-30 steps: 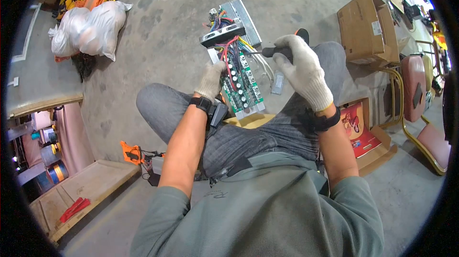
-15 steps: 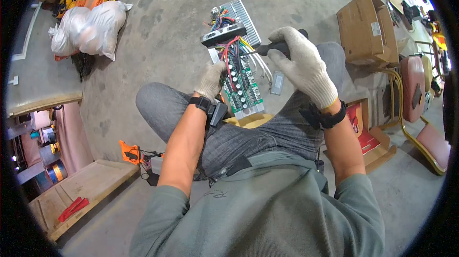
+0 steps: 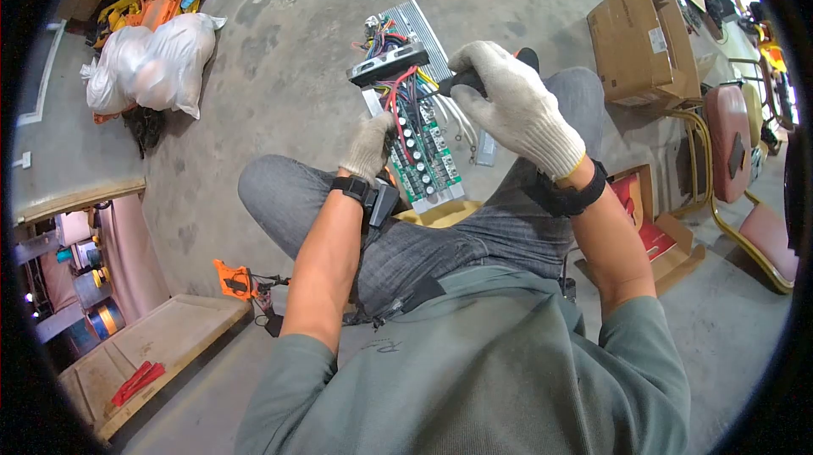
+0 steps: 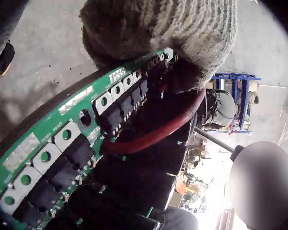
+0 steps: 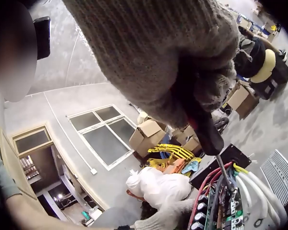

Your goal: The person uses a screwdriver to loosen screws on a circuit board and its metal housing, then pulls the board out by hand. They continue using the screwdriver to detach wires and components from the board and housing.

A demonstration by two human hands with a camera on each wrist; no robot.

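Note:
A green circuit board (image 3: 436,163) with rows of capacitors lies on a metal base between the person's legs. In the head view the gloved left hand (image 3: 368,146) grips its left edge, close to a thick red wire (image 4: 158,136). My gloved right hand (image 3: 518,104) holds a screwdriver (image 5: 209,134) by its black and red handle. In the right wrist view its metal shaft points down at the board's wired end, among the wires; the tip is hard to make out there. A black end plate (image 3: 388,64) with a silver face stands across the wires.
Beyond the board lies a ribbed metal housing (image 3: 426,27). White cables (image 3: 460,116) with ring ends hang off the right side, near a small grey plate (image 3: 485,148). A cardboard box (image 3: 631,40) and chairs (image 3: 728,142) stand right; white bags (image 3: 152,66) sit left.
My right hand has moved left with the screwdriver, bringing it closer to the wires and end plate. The left hand keeps its grip on the board; the head view has shifted slightly.

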